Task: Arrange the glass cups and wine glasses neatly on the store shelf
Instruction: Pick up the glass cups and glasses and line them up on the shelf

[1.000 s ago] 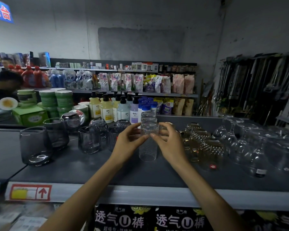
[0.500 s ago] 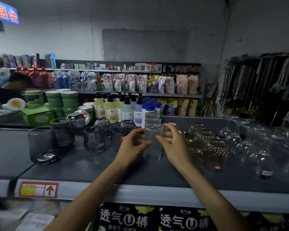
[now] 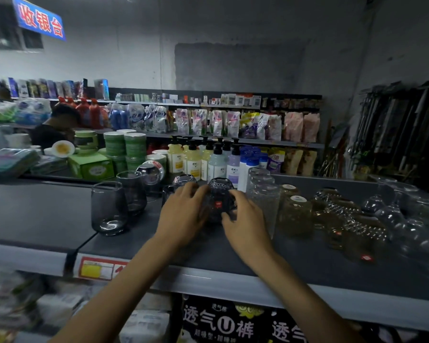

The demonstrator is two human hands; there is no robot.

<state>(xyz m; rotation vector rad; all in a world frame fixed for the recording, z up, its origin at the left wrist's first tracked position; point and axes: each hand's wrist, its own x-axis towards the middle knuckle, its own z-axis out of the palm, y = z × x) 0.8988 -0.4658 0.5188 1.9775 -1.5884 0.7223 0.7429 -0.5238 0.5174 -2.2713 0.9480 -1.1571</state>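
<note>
Both hands, left (image 3: 183, 214) and right (image 3: 245, 224), clamp a dark textured glass (image 3: 218, 201), upside down on the shelf (image 3: 307, 263), red sticker showing.

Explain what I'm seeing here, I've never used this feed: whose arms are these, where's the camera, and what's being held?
There is no machine: the arms are a person's, filmed by one wide-angle camera worn on their head, looking forward and down. The left hand and right hand both close around a dark textured glass cup, which looks upside down, on the grey store shelf. Left of it stand smoky grey tumblers; right of it, tall clear glasses, amber cups and wine glasses.
</note>
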